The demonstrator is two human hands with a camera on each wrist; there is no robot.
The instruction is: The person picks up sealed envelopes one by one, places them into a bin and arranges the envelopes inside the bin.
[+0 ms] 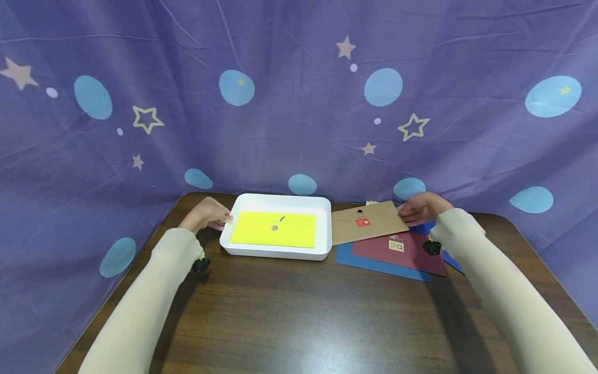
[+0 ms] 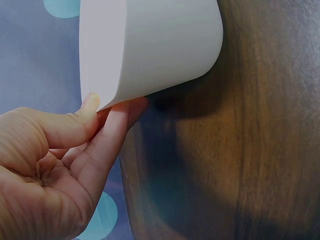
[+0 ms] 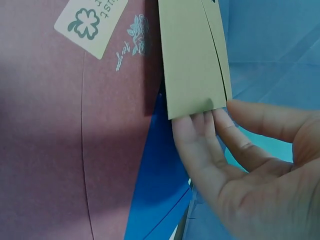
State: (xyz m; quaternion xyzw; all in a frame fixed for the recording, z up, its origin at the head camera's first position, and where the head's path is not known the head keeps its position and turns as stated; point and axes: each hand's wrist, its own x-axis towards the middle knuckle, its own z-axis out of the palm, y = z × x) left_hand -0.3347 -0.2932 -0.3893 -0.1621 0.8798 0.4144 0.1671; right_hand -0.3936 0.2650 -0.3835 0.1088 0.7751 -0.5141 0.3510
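Note:
At the table's far side, my left hand (image 1: 207,213) pinches the left rim of a white tray (image 1: 275,252), thumb above and fingers beneath in the left wrist view. A yellow envelope (image 1: 252,231) with a seal and a feather mark lies in the tray. My right hand (image 1: 422,208) holds the right end of a brown envelope (image 1: 385,217), with fingers (image 3: 186,132) under it and the thumb at its edge. This envelope bears a red sticker and is lifted over a dark red envelope (image 1: 422,252); its left end meets the tray's right side.
Under the dark red envelope lie a grey-blue envelope (image 1: 369,264) and a bright blue one (image 1: 452,262). Something pale (image 1: 370,202) peeks out behind the brown envelope. A purple star-patterned cloth (image 1: 299,140) hangs behind the wooden table (image 1: 289,311).

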